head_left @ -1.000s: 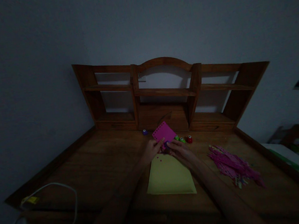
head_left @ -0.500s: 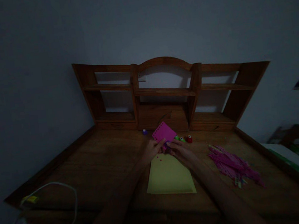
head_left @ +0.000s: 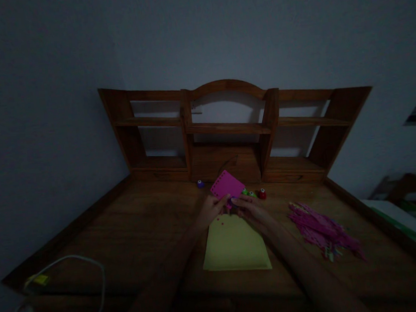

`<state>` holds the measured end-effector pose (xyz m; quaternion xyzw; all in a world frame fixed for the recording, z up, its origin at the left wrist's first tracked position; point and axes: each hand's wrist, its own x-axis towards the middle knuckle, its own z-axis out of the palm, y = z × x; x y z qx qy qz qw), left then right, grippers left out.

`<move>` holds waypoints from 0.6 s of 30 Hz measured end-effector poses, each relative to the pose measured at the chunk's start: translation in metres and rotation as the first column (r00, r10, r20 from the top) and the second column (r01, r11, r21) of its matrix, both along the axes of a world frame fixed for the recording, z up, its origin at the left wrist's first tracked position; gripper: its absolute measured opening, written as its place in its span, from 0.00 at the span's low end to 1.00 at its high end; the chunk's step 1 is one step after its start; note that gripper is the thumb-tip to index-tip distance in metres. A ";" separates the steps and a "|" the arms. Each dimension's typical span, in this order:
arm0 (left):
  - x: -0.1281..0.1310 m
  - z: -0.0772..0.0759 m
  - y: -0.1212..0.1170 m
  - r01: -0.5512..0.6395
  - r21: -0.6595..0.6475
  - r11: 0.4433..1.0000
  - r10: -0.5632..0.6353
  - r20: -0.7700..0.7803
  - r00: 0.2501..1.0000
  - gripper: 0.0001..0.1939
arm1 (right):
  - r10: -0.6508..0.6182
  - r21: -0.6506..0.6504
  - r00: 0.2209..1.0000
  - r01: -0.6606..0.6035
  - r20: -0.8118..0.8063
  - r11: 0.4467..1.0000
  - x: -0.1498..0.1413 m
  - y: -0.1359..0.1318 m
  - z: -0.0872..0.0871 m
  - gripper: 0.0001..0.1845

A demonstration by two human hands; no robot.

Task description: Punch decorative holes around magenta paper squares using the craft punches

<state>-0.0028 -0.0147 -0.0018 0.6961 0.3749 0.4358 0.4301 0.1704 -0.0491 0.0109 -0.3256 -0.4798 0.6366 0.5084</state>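
"From the head view, where does that pink sheet (head_left: pixel 226 183) lie?"

"Just beyond the fingers, turned like a diamond: one corner points toward the shelves, the near one runs down between the hands. It's squarish, so I see no clear long axis. The row of holes slants up its left-hand edge, away from the left hand (head_left: pixel 210 212)."

"And the fingers?"

"Left thumb and fingers look clamped on the sheet's lower left. The right hand (head_left: pixel 252 210) has its thumb against a small purple punch (head_left: pixel 232 202), seemingly gripped, though its fingertips are hard to make out in this gloom."

"Which hand's nearer the punch?"

"The right, I'd say; the punch sits at the sheet's near end, right between them. The yellow paper (head_left: pixel 235 247) lies on the near side of both hands, with pink dots (head_left: pixel 222 223) by its upper left."
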 end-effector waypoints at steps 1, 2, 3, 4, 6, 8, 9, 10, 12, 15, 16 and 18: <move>0.001 0.001 -0.001 0.007 -0.003 1.000 -0.007 0.012 1.000 0.28 | -0.003 0.001 1.000 0.003 0.002 1.000 0.000 0.000 0.000 0.10; 0.001 0.003 -0.002 0.016 -0.005 1.000 -0.016 0.026 1.000 0.27 | -0.005 0.004 1.000 0.005 0.003 1.000 0.000 0.000 0.000 0.10; 0.001 0.004 -0.003 0.023 -0.009 1.000 -0.023 0.039 0.999 0.27 | -0.004 0.008 1.000 0.004 0.004 1.000 0.000 -0.001 0.001 0.10; 0.002 0.004 -0.004 0.030 -0.012 0.999 -0.030 0.050 0.998 0.27 | -0.002 0.011 1.000 0.002 0.003 1.000 0.000 -0.001 0.001 0.11; 0.002 0.005 -0.005 0.040 -0.013 0.999 -0.039 0.068 0.997 0.26 | 0.005 0.017 1.000 -0.005 0.003 1.000 0.000 -0.001 0.001 0.11; 0.001 0.004 -0.005 0.047 -0.013 0.999 -0.046 0.072 0.996 0.26 | 0.016 0.027 1.000 -0.016 0.007 1.000 0.000 -0.001 0.001 0.12; 0.001 0.004 -0.005 0.048 -0.012 0.999 -0.047 0.074 0.996 0.25 | 0.019 0.034 1.000 -0.019 0.007 0.999 0.000 0.000 0.001 0.12; 0.001 0.003 -0.004 0.049 -0.011 0.999 -0.048 0.076 0.996 0.25 | 0.021 0.037 1.000 -0.021 0.010 0.999 0.000 0.000 0.001 0.12; 0.000 0.002 -0.003 0.054 -0.007 0.998 -0.054 0.084 0.995 0.25 | 0.018 0.034 1.000 -0.019 0.013 0.999 0.000 0.001 0.000 0.13; 0.000 0.001 -0.002 0.085 0.000 0.996 -0.084 0.101 0.991 0.26 | 0.004 0.030 1.000 -0.005 0.020 1.000 0.001 0.002 0.000 0.13; 0.000 0.001 -0.002 0.094 0.001 0.996 -0.094 0.104 0.990 0.26 | 0.000 0.028 1.000 -0.001 0.025 1.000 0.002 0.003 0.000 0.13; 0.000 0.002 -0.002 0.104 0.004 0.995 -0.104 0.102 0.989 0.26 | -0.013 0.022 0.999 0.012 0.034 1.000 0.002 0.003 0.000 0.13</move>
